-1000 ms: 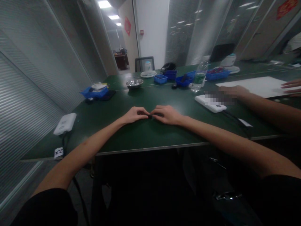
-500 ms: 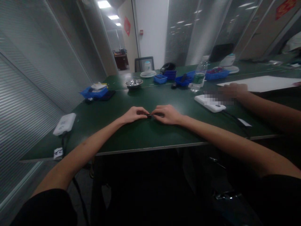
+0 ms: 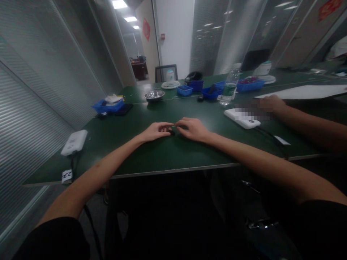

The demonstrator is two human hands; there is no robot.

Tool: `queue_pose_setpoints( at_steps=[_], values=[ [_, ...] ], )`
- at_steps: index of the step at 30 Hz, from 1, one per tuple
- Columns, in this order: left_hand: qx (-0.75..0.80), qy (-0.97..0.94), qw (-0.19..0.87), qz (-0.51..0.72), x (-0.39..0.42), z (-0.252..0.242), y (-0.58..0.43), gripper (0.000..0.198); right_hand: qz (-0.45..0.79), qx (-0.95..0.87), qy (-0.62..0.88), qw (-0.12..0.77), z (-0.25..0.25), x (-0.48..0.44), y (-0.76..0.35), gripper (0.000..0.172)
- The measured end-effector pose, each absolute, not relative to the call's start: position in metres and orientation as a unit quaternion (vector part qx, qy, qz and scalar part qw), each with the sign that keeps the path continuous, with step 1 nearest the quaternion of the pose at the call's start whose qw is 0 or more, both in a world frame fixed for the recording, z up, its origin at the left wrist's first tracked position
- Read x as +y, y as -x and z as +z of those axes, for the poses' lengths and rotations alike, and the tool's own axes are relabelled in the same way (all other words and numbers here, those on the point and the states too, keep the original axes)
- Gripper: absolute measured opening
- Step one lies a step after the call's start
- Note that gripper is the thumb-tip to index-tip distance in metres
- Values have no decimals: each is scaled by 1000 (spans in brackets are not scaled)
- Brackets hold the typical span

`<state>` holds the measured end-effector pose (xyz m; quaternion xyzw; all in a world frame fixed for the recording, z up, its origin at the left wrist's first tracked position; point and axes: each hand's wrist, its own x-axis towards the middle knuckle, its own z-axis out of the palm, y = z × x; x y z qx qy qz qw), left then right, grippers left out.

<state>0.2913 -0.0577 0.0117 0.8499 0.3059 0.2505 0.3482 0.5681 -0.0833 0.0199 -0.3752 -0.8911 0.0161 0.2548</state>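
Over the green table (image 3: 162,155) my two hands meet almost fingertip to fingertip. A small black object (image 3: 171,133) sits at the thumb tip of my left hand (image 3: 154,131), whose fingers curl round it; its kind is too small to make out. My right hand (image 3: 193,129) is closed in a pinch, thumb and fingers together, its tips touching or nearly touching the left index fingertip. Whatever those right fingers hold, if anything, is too small to see.
A metal bowl (image 3: 154,95) and a blue tray (image 3: 108,106) stand farther back. On the right are a water bottle (image 3: 229,88), a white power bank-like box (image 3: 241,118) and another person's hand (image 3: 271,104) by a white sheet (image 3: 303,92). A similar white box (image 3: 75,142) lies left.
My right fingertips have lifted slightly up and away from the black object. The left index finger has straightened toward them. The other person's hand and white sheet have shifted a little.
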Motion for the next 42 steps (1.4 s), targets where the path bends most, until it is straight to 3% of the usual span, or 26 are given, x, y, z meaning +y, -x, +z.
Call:
queue_pose_setpoints(
  at_steps=[5,13,23,28,36,42],
  values=[
    [321,-872,270,254,-61,14,-292,42,7,-857,474,202,19,-73,-574,29],
    [298,-903,192,242,-61,17,-305,23,8,-828,528,190,18,-68,-577,32],
    [301,-917,127,229,-45,14,-306,30,10,-820,537,197,16,-65,-579,32],
    [418,-866,134,241,-19,18,-237,34,19,-825,528,201,16,-65,-580,31],
    [646,-724,47,238,4,21,-110,29,24,-823,533,195,20,-70,-578,32],
    [735,-632,15,246,-3,15,-56,34,15,-820,540,187,23,-73,-577,32]
  ],
)
